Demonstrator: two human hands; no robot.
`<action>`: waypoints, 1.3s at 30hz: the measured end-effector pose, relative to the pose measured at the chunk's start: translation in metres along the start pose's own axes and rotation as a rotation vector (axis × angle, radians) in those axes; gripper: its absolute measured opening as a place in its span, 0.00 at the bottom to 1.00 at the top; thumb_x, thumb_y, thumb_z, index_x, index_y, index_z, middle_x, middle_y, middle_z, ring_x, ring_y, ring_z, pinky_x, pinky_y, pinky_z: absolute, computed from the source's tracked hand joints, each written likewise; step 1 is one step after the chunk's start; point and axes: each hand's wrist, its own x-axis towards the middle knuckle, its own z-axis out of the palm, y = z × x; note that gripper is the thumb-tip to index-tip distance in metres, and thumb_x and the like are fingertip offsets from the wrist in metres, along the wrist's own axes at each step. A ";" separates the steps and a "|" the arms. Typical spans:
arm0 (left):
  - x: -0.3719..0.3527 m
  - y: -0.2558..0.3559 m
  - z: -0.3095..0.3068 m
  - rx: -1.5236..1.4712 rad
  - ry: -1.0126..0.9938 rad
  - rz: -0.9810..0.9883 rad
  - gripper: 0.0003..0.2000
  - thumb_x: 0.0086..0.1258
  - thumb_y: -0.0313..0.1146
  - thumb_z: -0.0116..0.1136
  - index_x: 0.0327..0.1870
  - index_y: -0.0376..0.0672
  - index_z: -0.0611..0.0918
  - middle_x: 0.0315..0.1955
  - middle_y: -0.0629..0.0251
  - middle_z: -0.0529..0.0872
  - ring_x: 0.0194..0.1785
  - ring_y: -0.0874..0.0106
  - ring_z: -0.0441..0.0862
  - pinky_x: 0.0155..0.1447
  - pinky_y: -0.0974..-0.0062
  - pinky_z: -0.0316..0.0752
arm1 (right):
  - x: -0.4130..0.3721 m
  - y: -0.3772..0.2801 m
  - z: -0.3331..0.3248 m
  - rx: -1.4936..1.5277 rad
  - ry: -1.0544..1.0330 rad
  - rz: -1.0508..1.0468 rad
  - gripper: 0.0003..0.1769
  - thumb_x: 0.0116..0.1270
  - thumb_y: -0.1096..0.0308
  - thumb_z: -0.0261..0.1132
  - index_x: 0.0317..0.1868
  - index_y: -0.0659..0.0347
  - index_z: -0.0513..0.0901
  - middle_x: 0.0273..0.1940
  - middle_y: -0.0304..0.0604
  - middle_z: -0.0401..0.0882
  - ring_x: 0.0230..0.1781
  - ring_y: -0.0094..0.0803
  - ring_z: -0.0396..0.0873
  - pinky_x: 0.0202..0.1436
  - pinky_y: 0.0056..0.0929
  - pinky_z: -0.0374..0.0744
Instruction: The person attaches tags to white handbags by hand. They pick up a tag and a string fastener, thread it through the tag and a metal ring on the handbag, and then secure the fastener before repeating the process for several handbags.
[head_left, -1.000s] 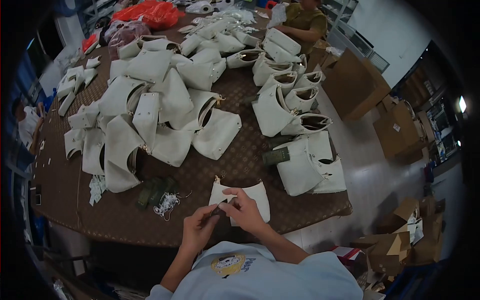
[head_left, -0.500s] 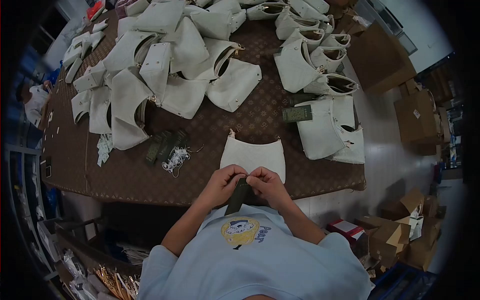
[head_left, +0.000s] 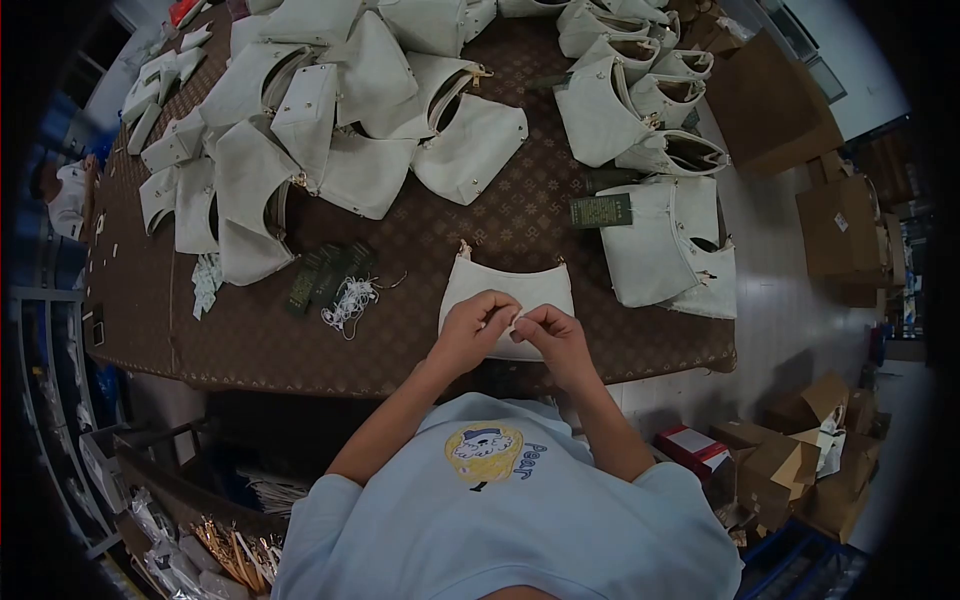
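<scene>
A flat white handbag lies on the brown patterned table right in front of me. Both my hands meet over its lower edge. My left hand and my right hand each pinch a small white piece held between their fingertips. What the piece is I cannot tell. The dark green tag seen earlier is hidden or out of sight.
Several white handbags are piled across the table, more at the right. Dark green tags, a bundle of white strings and a green card lie nearby. Cardboard boxes stand on the floor to the right. Another person sits at far left.
My hands have risen from my chest onto the bag's lower edge. The dark green tag that hung between them is no longer visible; a small white piece shows instead.
</scene>
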 end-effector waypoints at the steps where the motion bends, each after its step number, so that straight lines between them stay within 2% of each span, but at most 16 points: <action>1: 0.009 -0.007 0.005 0.032 0.012 0.057 0.10 0.68 0.31 0.51 0.45 0.36 0.77 0.34 0.58 0.82 0.39 0.69 0.80 0.43 0.74 0.73 | -0.003 -0.006 -0.005 0.091 0.070 0.019 0.07 0.63 0.67 0.63 0.36 0.62 0.76 0.29 0.39 0.79 0.29 0.23 0.77 0.35 0.21 0.76; 4: 0.054 -0.037 0.037 0.491 0.187 0.179 0.18 0.69 0.40 0.48 0.52 0.36 0.75 0.40 0.55 0.83 0.46 0.60 0.79 0.52 0.66 0.69 | -0.013 -0.016 -0.026 0.176 0.157 0.075 0.07 0.64 0.67 0.62 0.32 0.59 0.74 0.24 0.36 0.77 0.21 0.20 0.74 0.24 0.18 0.73; 6: 0.080 -0.032 0.058 0.707 -0.117 -0.145 0.24 0.67 0.48 0.47 0.55 0.38 0.74 0.45 0.53 0.81 0.51 0.56 0.76 0.58 0.63 0.64 | -0.014 -0.021 -0.031 0.144 0.202 0.114 0.08 0.64 0.66 0.61 0.29 0.57 0.72 0.22 0.35 0.75 0.15 0.18 0.71 0.15 0.16 0.66; 8: 0.094 -0.024 0.075 0.688 -0.242 -0.347 0.26 0.65 0.53 0.47 0.53 0.41 0.76 0.45 0.51 0.81 0.51 0.58 0.77 0.58 0.66 0.62 | -0.021 -0.019 -0.033 0.082 0.230 0.123 0.09 0.65 0.67 0.61 0.28 0.55 0.71 0.20 0.34 0.73 0.13 0.18 0.68 0.12 0.15 0.61; 12: 0.097 -0.037 0.072 0.548 -0.088 -0.238 0.26 0.64 0.57 0.47 0.46 0.41 0.79 0.36 0.57 0.83 0.43 0.62 0.80 0.50 0.69 0.67 | -0.040 -0.020 -0.054 0.239 0.246 0.065 0.08 0.65 0.67 0.61 0.28 0.55 0.71 0.18 0.33 0.70 0.12 0.16 0.64 0.11 0.15 0.59; 18: 0.063 0.015 -0.036 -0.970 0.222 -0.451 0.31 0.64 0.65 0.40 0.22 0.43 0.75 0.16 0.70 0.74 0.25 0.76 0.72 0.37 0.75 0.73 | -0.052 -0.016 -0.077 0.406 0.177 -0.028 0.10 0.65 0.67 0.60 0.27 0.55 0.70 0.18 0.32 0.68 0.11 0.16 0.60 0.11 0.14 0.56; 21: 0.048 -0.066 -0.039 -1.549 -0.209 0.099 0.30 0.65 0.65 0.37 0.27 0.42 0.75 0.20 0.67 0.77 0.28 0.71 0.76 0.47 0.68 0.76 | -0.046 -0.021 -0.059 0.284 0.152 0.139 0.08 0.64 0.67 0.61 0.28 0.58 0.72 0.19 0.32 0.68 0.14 0.15 0.62 0.12 0.14 0.57; 22: 0.031 -0.094 -0.039 -1.570 -0.194 0.068 0.30 0.65 0.65 0.37 0.27 0.42 0.75 0.20 0.67 0.77 0.28 0.71 0.76 0.47 0.68 0.76 | -0.043 -0.024 -0.050 0.287 0.169 0.172 0.08 0.64 0.67 0.61 0.28 0.58 0.72 0.19 0.32 0.68 0.14 0.15 0.62 0.12 0.14 0.57; 24: 0.003 -0.130 -0.050 -1.128 0.149 -0.475 0.28 0.68 0.61 0.37 0.35 0.40 0.77 0.30 0.63 0.81 0.35 0.68 0.79 0.52 0.66 0.75 | -0.038 -0.031 -0.030 0.195 0.069 0.296 0.05 0.64 0.67 0.62 0.34 0.60 0.78 0.24 0.33 0.73 0.18 0.15 0.66 0.16 0.14 0.62; 25: -0.006 -0.127 -0.054 -1.141 0.149 -0.482 0.28 0.68 0.61 0.37 0.35 0.40 0.77 0.30 0.63 0.81 0.35 0.68 0.79 0.52 0.66 0.75 | -0.040 -0.028 -0.024 0.188 0.076 0.307 0.05 0.64 0.67 0.62 0.34 0.60 0.78 0.24 0.33 0.73 0.18 0.15 0.66 0.16 0.14 0.62; 27: -0.023 -0.120 -0.060 -1.209 0.588 -0.530 0.27 0.70 0.58 0.37 0.41 0.39 0.77 0.38 0.60 0.82 0.43 0.66 0.79 0.52 0.66 0.74 | -0.039 -0.024 -0.012 0.033 -0.046 0.381 0.09 0.64 0.67 0.62 0.41 0.63 0.80 0.30 0.35 0.77 0.24 0.17 0.71 0.24 0.16 0.72; 29: -0.037 -0.126 -0.060 -1.155 0.628 -0.475 0.24 0.70 0.52 0.45 0.48 0.37 0.76 0.47 0.59 0.79 0.49 0.66 0.78 0.54 0.67 0.73 | -0.045 -0.020 0.004 -0.007 -0.142 0.423 0.10 0.64 0.67 0.62 0.42 0.64 0.80 0.33 0.36 0.79 0.26 0.18 0.72 0.28 0.18 0.75; 31: -0.041 -0.115 -0.054 -0.160 0.615 -0.256 0.23 0.66 0.45 0.54 0.55 0.35 0.73 0.55 0.57 0.73 0.55 0.64 0.74 0.59 0.67 0.69 | -0.046 -0.017 0.025 -0.039 -0.243 0.466 0.11 0.64 0.67 0.62 0.43 0.65 0.80 0.36 0.38 0.80 0.28 0.19 0.74 0.32 0.20 0.78; 32: -0.042 -0.105 -0.058 0.005 0.527 -0.258 0.24 0.60 0.38 0.60 0.57 0.38 0.73 0.61 0.54 0.67 0.62 0.60 0.67 0.65 0.66 0.62 | -0.046 -0.016 0.036 0.039 -0.332 0.519 0.10 0.64 0.68 0.61 0.42 0.65 0.81 0.36 0.39 0.80 0.29 0.21 0.75 0.35 0.23 0.79; 35: -0.042 -0.112 -0.063 0.301 0.359 -0.094 0.20 0.58 0.37 0.61 0.52 0.43 0.79 0.62 0.54 0.67 0.67 0.56 0.60 0.68 0.64 0.57 | -0.034 -0.015 0.063 0.078 -0.391 0.551 0.11 0.63 0.71 0.61 0.45 0.64 0.80 0.38 0.41 0.80 0.34 0.25 0.77 0.40 0.25 0.79; 39: -0.047 -0.107 -0.074 0.356 0.231 -0.087 0.15 0.58 0.34 0.60 0.47 0.48 0.82 0.62 0.57 0.67 0.69 0.53 0.55 0.69 0.61 0.54 | 0.024 0.017 0.077 -0.178 -0.142 0.123 0.21 0.59 0.73 0.64 0.55 0.62 0.76 0.35 0.38 0.80 0.34 0.23 0.77 0.42 0.22 0.75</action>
